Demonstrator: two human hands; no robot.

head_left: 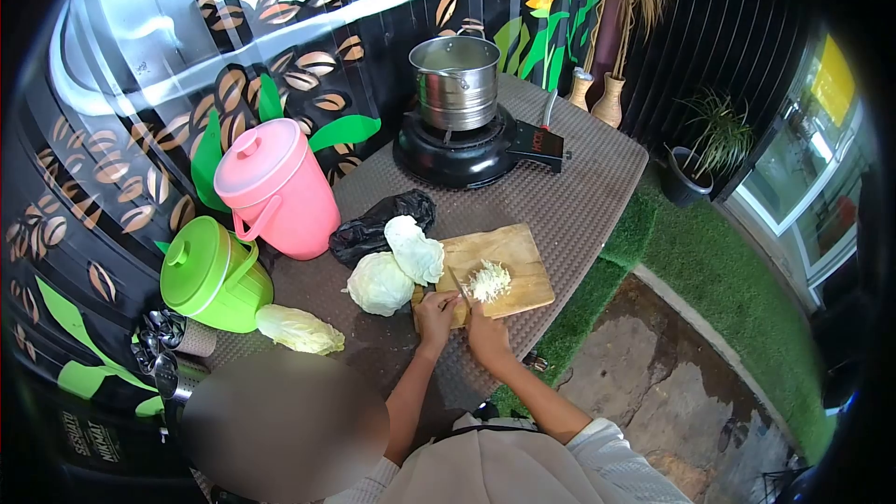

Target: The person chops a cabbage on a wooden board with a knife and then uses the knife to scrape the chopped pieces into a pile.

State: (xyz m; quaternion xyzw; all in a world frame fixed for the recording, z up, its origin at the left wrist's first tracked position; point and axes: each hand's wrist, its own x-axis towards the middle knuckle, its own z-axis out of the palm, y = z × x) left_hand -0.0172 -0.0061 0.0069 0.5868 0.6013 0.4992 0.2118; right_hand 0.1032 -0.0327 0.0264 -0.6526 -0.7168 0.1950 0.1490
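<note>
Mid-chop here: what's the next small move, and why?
Probably ease the left hand back a little before the next cut: the knife in the right hand sits close beside it, with shredded cabbage already piled just beyond on the cutting board.

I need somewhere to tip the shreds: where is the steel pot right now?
In the head view, top centre, the steel pot sits on the black stove at the far end of the table, beyond the cutting board.

Your only view rides on your head and looks forward and down through a wide fisheye lens, dark at the corners. It sits well above the table [579, 196], with the cutting board [518, 266] near the middle of the frame
</note>
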